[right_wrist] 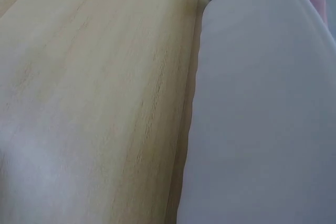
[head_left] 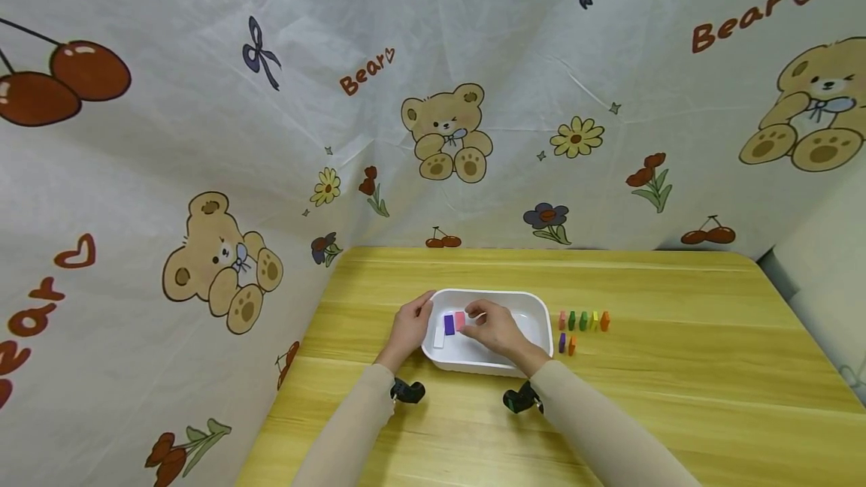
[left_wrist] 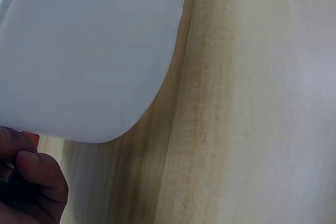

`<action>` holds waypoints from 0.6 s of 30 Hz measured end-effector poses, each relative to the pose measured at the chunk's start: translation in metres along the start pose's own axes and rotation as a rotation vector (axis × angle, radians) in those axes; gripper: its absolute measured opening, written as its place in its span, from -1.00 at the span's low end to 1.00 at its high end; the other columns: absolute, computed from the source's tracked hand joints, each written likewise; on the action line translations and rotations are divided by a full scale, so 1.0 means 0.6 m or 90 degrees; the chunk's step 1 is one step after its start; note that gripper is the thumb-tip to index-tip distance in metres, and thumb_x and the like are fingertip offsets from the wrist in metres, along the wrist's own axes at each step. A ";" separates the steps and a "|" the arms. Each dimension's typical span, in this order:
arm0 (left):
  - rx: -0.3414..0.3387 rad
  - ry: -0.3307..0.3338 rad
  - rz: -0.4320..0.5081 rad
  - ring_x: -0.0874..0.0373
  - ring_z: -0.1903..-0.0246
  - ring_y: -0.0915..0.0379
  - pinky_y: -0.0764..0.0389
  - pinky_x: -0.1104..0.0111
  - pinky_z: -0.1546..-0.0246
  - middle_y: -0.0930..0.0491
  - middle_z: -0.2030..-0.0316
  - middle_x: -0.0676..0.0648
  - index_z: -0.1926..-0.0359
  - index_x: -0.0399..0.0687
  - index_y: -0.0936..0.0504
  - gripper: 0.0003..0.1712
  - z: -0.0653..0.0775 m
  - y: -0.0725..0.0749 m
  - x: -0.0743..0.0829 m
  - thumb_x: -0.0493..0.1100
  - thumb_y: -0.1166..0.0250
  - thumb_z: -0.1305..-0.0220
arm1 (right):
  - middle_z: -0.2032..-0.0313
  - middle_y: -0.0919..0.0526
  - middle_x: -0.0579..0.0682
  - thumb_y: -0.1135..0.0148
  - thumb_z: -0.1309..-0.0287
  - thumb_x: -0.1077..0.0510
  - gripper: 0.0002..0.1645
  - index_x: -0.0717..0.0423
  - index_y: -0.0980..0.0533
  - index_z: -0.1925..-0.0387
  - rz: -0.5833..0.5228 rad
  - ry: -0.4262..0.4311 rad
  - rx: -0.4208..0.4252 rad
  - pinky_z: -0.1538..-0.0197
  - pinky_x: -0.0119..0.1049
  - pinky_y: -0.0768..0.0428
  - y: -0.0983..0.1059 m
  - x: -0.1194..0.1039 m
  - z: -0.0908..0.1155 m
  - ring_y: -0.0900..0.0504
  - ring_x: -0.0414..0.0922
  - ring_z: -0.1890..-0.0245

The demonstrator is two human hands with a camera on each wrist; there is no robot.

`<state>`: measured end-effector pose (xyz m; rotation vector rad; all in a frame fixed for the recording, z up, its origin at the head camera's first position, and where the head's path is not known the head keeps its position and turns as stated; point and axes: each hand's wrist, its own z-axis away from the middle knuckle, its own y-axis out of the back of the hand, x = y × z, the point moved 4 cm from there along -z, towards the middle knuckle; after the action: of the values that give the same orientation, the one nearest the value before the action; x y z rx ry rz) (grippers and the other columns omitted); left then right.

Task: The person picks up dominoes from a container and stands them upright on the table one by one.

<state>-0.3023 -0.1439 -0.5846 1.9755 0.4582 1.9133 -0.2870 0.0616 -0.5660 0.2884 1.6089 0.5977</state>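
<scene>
A white tray (head_left: 483, 361) sits on the table in the head view. At its left end my left hand (head_left: 410, 324) grips the rim; its curled fingers also show beside the tray's wall in the left wrist view. Over the tray, my right hand (head_left: 497, 328) pinches a small pink block (head_left: 460, 321) between thumb and fingertips. To the left of that block lie a purple block (head_left: 449, 325) and a white block (head_left: 439, 337), forming a slanting row. In the right wrist view the tray's outer wall (right_wrist: 262, 103) covers most of the right hand.
Right of the tray, several small blocks stand on the wood-grain table (head_left: 676, 367): a back row with an orange block (head_left: 605, 321) at its end, and a purple block (head_left: 562, 343) and another orange block (head_left: 572, 345) in front. A bear-print cloth (head_left: 514, 43) hangs behind.
</scene>
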 end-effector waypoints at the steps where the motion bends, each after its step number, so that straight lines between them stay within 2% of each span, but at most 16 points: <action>1: 0.000 0.001 -0.001 -0.07 -0.41 -0.40 -0.46 0.03 -0.43 -0.52 -0.38 -0.08 -0.41 0.11 -0.54 -0.54 0.001 0.000 0.001 0.01 -0.05 -0.63 | 0.07 -0.74 0.14 -0.56 -0.09 0.17 -0.57 0.21 -0.64 0.01 0.004 0.001 -0.002 0.05 -0.20 -0.67 -0.002 0.001 -0.001 -0.68 0.00 0.13; 8: 0.002 0.005 -0.007 -0.09 -0.40 -0.41 -0.48 0.02 -0.41 -0.53 -0.37 -0.11 -0.41 0.09 -0.55 -0.55 0.003 0.001 0.003 -0.02 -0.05 -0.63 | 0.10 -0.73 0.12 -0.57 -0.06 0.14 -0.54 0.22 -0.62 0.02 0.043 0.000 -0.008 0.09 -0.24 -0.62 -0.009 0.002 -0.010 -0.59 -0.12 0.23; 18: 0.000 -0.006 -0.005 -0.08 -0.39 -0.43 -0.50 0.03 -0.40 -0.54 -0.36 -0.11 -0.40 0.08 -0.55 -0.56 0.002 0.002 0.002 -0.04 -0.05 -0.63 | 0.13 -0.71 0.08 -0.59 -0.05 0.11 -0.53 0.20 -0.63 0.03 0.086 -0.011 -0.008 0.09 -0.19 -0.63 -0.018 0.007 -0.025 -0.59 -0.11 0.24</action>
<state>-0.3013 -0.1445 -0.5833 1.9783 0.4620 1.8987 -0.3005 0.0516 -0.5747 0.3944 1.5765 0.7074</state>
